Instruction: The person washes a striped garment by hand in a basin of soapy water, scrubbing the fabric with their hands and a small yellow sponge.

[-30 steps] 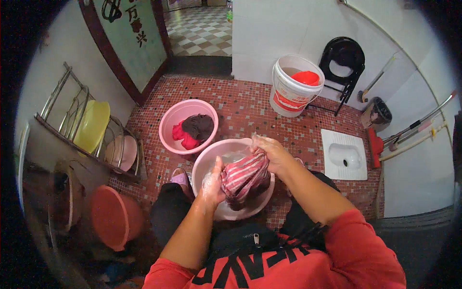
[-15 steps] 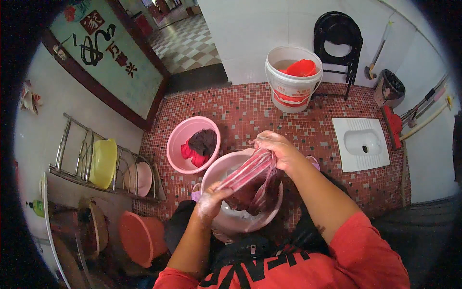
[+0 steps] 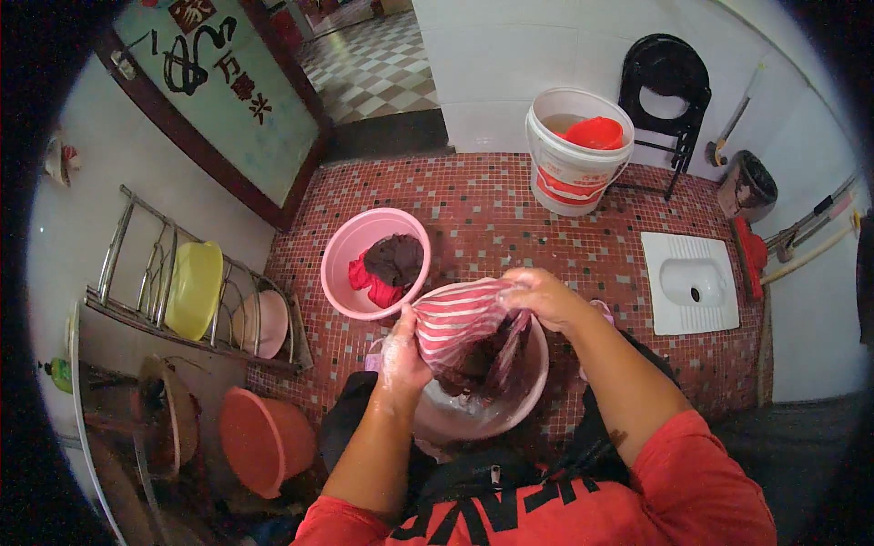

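A red-and-white striped wet cloth (image 3: 460,320), darker in its lower folds, is stretched between my two hands above a pink basin (image 3: 492,411) between my legs. My soapy left hand (image 3: 405,350) grips its left end; my right hand (image 3: 537,296) is closed on its upper right. Suds and water show in the basin. Just beyond, to the left, a second pink basin (image 3: 337,259) holds dark and red clothes (image 3: 387,264).
A white bucket (image 3: 569,182) with a red scoop (image 3: 594,134), a folded black chair (image 3: 663,77), squat toilet (image 3: 678,314), bin (image 3: 746,182) and long-handled tools (image 3: 806,227) are at right. A metal rack (image 3: 137,300) with basins, an orange tub (image 3: 264,446) and a doorway stand left.
The cloth has gone from bunched to drawn taut to spread out with its stripes upward. My left hand has risen along with it, staying gripped. The view has also shifted.
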Action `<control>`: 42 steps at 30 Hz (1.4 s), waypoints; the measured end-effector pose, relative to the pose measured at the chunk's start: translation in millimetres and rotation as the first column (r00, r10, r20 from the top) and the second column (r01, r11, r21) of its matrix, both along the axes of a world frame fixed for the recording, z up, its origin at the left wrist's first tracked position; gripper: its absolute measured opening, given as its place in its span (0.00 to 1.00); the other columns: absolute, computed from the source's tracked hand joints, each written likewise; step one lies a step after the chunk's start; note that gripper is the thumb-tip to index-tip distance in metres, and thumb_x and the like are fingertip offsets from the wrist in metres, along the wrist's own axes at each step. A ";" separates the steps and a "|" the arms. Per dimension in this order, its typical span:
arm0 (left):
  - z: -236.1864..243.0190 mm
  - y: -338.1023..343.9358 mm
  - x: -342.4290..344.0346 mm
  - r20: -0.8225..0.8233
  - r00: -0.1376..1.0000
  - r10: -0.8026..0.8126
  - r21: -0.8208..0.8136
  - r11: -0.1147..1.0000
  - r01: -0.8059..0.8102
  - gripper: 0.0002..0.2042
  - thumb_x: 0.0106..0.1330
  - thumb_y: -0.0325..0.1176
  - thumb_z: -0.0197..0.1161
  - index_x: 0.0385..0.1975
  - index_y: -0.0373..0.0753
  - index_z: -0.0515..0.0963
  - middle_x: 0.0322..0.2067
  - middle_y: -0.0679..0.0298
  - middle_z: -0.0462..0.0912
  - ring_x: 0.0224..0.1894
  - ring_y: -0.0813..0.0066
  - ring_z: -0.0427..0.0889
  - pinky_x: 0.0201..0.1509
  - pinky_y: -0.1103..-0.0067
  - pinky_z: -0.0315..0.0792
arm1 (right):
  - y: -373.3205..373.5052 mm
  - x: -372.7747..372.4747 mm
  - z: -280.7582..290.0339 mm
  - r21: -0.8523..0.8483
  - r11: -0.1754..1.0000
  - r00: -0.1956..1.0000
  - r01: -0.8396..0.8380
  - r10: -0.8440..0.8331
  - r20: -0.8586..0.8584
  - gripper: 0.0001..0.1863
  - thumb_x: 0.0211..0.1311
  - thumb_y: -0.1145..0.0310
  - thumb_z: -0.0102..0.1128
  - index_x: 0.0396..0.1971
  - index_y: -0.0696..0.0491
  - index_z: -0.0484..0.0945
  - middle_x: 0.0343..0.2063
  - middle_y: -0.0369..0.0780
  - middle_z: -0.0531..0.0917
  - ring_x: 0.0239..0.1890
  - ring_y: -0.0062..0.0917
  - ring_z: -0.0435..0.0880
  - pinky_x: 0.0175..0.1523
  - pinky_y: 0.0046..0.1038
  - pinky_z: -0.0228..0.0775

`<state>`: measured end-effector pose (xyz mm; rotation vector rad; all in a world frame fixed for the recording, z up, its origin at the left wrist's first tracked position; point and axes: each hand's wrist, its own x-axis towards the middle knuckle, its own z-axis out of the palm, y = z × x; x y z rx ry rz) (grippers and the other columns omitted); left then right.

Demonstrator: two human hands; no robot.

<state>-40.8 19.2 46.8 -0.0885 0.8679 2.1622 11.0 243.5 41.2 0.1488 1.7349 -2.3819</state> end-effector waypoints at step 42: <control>-52.6 30.9 22.6 0.345 0.936 -0.070 -0.177 0.974 0.139 0.12 0.61 0.44 0.48 0.24 0.45 0.71 0.18 0.69 0.73 0.18 0.77 0.71 0.18 0.79 0.65 | -75.9 -20.9 -34.1 0.844 0.470 0.953 0.260 -0.268 -0.144 0.12 0.49 0.67 0.52 0.35 0.51 0.66 0.26 0.50 0.77 0.32 0.47 0.76 0.36 0.41 0.67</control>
